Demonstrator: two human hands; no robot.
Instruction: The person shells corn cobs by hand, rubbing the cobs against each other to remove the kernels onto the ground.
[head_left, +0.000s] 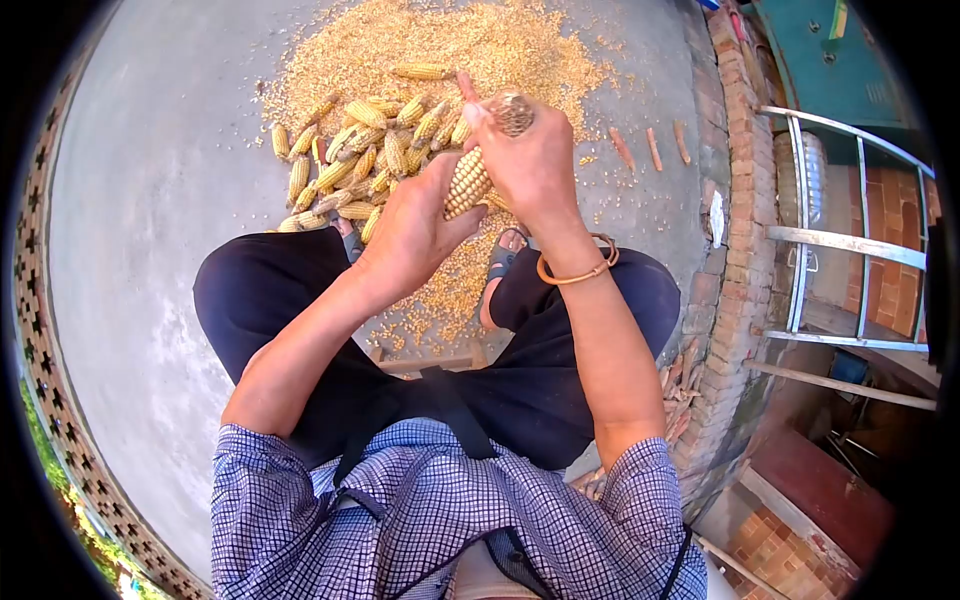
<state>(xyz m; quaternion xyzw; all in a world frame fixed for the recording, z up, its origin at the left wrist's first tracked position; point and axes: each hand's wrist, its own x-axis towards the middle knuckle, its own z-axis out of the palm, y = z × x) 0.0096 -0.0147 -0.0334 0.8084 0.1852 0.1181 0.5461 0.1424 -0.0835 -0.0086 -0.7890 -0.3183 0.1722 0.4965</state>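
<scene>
The pale yellow, full-kernelled ear of maize (466, 185) sits between the two bare hands, just above the centre of the view, its lower end towards 7 o'clock; the left hand (410, 220) has its fingers wrapped round it, thumb along the bottom end, with no slack; the right hand (530, 160) is curled tight at the ear's 1 o'clock end, a rough grey-brown stub (515, 115) lodged by its thumb and forefinger; whether that stub belongs to the same ear is hidden; a thin reddish piece, perhaps bare cob, (466, 86) juts out at 11 o'clock of the right thumb.

The step looks like working kernels loose; it would go best with the left grip firm, its thumb clear of the rubbing, the right hand pressing with short twists, and the ear kept low, towards the golden heap of loose kernels (480, 45) at 12 o'clock; unworked yellow ears (350, 160) lie within reach at 9 to 10 o'clock, slim reddish bare cobs (622, 148) apart at 3 o'clock.
</scene>
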